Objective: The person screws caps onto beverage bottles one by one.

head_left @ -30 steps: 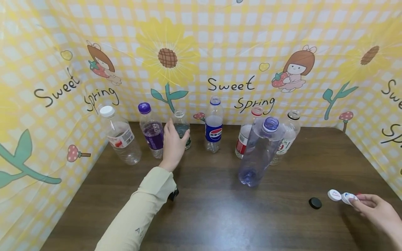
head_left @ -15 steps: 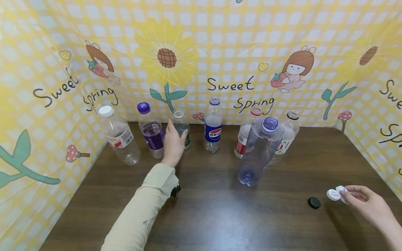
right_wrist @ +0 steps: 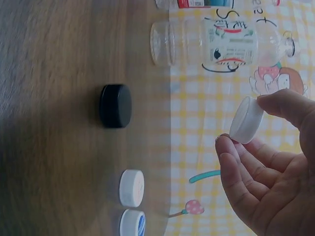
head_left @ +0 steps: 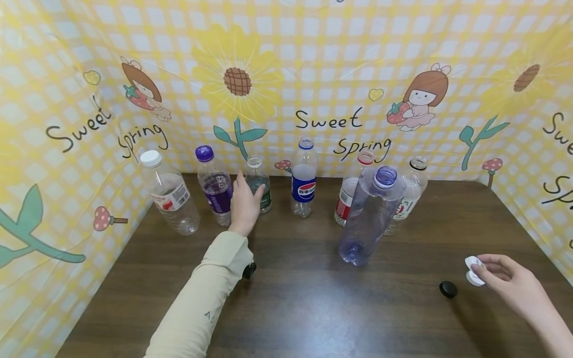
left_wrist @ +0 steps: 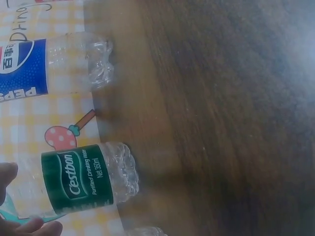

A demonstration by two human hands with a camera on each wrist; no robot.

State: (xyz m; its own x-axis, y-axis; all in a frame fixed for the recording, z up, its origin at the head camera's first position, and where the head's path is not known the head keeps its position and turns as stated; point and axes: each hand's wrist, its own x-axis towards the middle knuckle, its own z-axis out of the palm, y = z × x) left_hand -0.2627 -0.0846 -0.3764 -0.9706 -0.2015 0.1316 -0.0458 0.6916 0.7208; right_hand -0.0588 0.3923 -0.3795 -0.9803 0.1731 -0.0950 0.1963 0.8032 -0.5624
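Note:
In the head view my left hand [head_left: 245,206] reaches to a small clear bottle [head_left: 265,199] with a green label and no cap. Its thumb lies in front of the bottle and its fingers on the left side; whether they touch is unclear. The left wrist view shows this bottle's green Cestbon label [left_wrist: 78,179] near the thumb [left_wrist: 7,173]. My right hand [head_left: 515,281] pinches a white bottle cap [right_wrist: 247,120] between thumb and fingers, held above the table. Beneath it lie another white cap [head_left: 475,279], a black cap [head_left: 448,289] and a white cap with blue print [right_wrist: 132,223].
Several bottles stand along the back: a white-capped one [head_left: 172,196], a purple-capped one [head_left: 218,194], a Pepsi bottle [head_left: 304,191], a red-labelled one [head_left: 343,201], a tall violet-tinted one [head_left: 371,219] and one with a black neck ring [head_left: 413,191]. A yellow checked cloth [head_left: 340,59] hangs behind the brown table [head_left: 304,298].
My right hand has lifted a white cap off the table and moved left and up with it. My left hand has shifted slightly, its thumb now further across the green-labelled bottle.

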